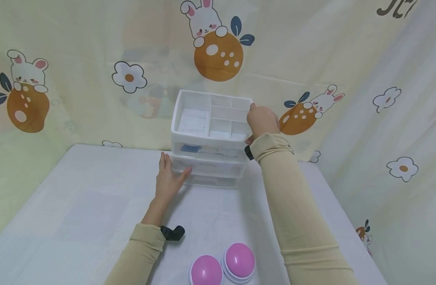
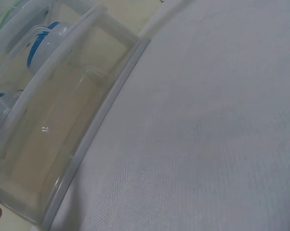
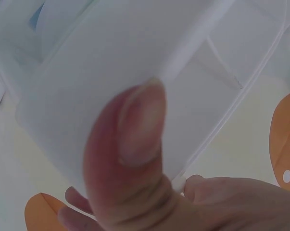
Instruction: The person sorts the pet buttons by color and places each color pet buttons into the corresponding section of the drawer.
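Observation:
A white plastic drawer organizer point(image 1: 207, 136) stands at the table's far edge, with a divided open tray on top and see-through drawers below. My left hand point(image 1: 167, 180) rests against its lower left side, fingers straight and thumb reaching across the front of a drawer. Up at the top right corner, my right hand point(image 1: 263, 120) grips the organizer. The right wrist view shows that thumb point(image 3: 130, 139) pressed against the white plastic, other fingers lying behind. Blue-rimmed white items point(image 2: 46, 45) show through a drawer in the left wrist view, above a lower clear drawer point(image 2: 53, 134).
Two pink domes on white bases, one on the left point(image 1: 206, 271) and one on the right point(image 1: 240, 261), sit at the near side of the white-covered table point(image 1: 93, 206). A patterned curtain point(image 1: 157, 43) hangs behind the organizer and along the right.

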Demonstrator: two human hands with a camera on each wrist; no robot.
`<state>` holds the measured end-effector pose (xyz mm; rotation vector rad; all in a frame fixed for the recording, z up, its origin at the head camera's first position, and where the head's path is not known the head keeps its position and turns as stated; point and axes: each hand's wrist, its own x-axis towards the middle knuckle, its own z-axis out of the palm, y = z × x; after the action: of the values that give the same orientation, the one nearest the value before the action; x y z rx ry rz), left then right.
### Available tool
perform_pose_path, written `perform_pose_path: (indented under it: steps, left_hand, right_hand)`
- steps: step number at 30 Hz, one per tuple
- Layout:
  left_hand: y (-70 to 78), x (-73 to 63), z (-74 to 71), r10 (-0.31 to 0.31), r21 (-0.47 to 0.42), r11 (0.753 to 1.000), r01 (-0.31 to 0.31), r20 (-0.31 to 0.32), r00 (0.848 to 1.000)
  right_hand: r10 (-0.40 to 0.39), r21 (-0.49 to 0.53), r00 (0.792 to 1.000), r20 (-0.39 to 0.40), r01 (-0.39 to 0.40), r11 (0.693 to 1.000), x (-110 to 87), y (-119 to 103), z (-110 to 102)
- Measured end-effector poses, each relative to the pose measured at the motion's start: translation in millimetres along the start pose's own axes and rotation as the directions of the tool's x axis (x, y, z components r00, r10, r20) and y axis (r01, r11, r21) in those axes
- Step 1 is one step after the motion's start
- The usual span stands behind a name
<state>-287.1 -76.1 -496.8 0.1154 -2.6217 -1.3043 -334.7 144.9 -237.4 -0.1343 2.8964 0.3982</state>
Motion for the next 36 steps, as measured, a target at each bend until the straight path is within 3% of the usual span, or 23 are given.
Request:
perform_pose_path:
  steps: [8,13,16,19,21,22,23,24,26,27,29,30,31,33,35,36]
  left_hand:
    - [0.8,0.7,6.6,0.013,0.005,1.0,-0.013,-0.062,0.998]
    - [4.8,0.1,9.2,0.011,-0.029,0.999,-0.014,-0.085,0.996]
    - [9.3,-1.8,8.3,0.017,-0.072,0.997,-0.027,-0.138,0.99]
    - [18.1,-5.2,4.0,-0.015,-0.188,0.982,-0.028,-0.222,0.975]
    - [27.9,-8.0,-0.7,-0.12,-0.363,0.932,0.012,-0.276,0.954]
    - [33.1,-9.4,-4.0,-0.203,-0.478,0.877,0.042,-0.29,0.935]
    - [39.1,-11.3,-7.8,-0.297,-0.603,0.794,0.074,-0.28,0.913]
    - [44.8,-12.9,-11.1,-0.398,-0.721,0.686,0.102,-0.254,0.882]
    - [54.9,-16.2,-15.1,-0.576,-0.894,0.42,0.155,-0.131,0.807]
    - [59.2,-18.2,-15.5,-0.635,-0.939,0.29,0.183,-0.046,0.771]
    - [66.1,-22.8,-12.4,-0.681,-0.965,0.072,0.252,0.137,0.719]
    - [69.0,-25.4,-9.3,-0.674,-0.958,-0.01,0.288,0.219,0.706]
    - [71.4,-28.2,-5.4,-0.653,-0.943,-0.072,0.324,0.29,0.7]
    - [75.1,-32.7,2.7,-0.594,-0.91,-0.166,0.38,0.4,0.698]
    - [76.1,-35.5,9.7,-0.527,-0.88,-0.242,0.409,0.473,0.706]
    - [75.6,-36.4,12.3,-0.494,-0.867,-0.268,0.419,0.497,0.713]
  right_hand:
    - [0.005,-0.011,1.0,0.028,-0.004,1.0,2.5,1.4,-0.5]
    - [0.0,-0.075,0.999,0.042,0.003,0.997,3.5,1.6,-1.9]
    - [0.0,-0.082,0.998,0.055,0.004,0.997,4.6,0.3,-2.3]
    - [-0.011,-0.077,0.999,0.036,0.014,0.997,3.6,-0.8,-1.3]
    - [-0.025,-0.092,1.0,0.017,0.027,0.995,1.9,-0.6,-0.1]
    - [-0.031,-0.1,0.999,0.01,0.032,0.994,1.5,-1.4,0.3]
    - [-0.033,-0.105,0.999,0.003,0.033,0.994,1.6,-1.9,0.8]
    - [-0.034,-0.107,0.999,-0.001,0.033,0.994,1.8,-2.2,1.0]
    - [-0.022,-0.092,1.0,-0.001,0.022,0.996,2.6,-2.7,0.7]
    - [-0.014,-0.084,1.0,0.005,0.015,0.996,3.4,-2.7,0.4]
    - [0.009,-0.065,1.0,0.026,-0.008,0.998,4.6,-2.6,-0.7]
    - [0.021,-0.056,0.999,0.037,-0.019,0.998,5.1,-2.4,-1.3]
    - [0.031,-0.048,0.999,0.044,-0.029,0.998,5.5,-2.3,-1.6]
    - [0.035,-0.05,0.998,0.058,-0.032,0.998,6.0,-2.3,-1.9]
    - [0.023,-0.054,0.998,0.054,-0.021,0.998,6.0,-2.7,-1.3]
    - [0.014,-0.054,0.999,0.05,-0.012,0.998,5.6,-3.3,-1.0]
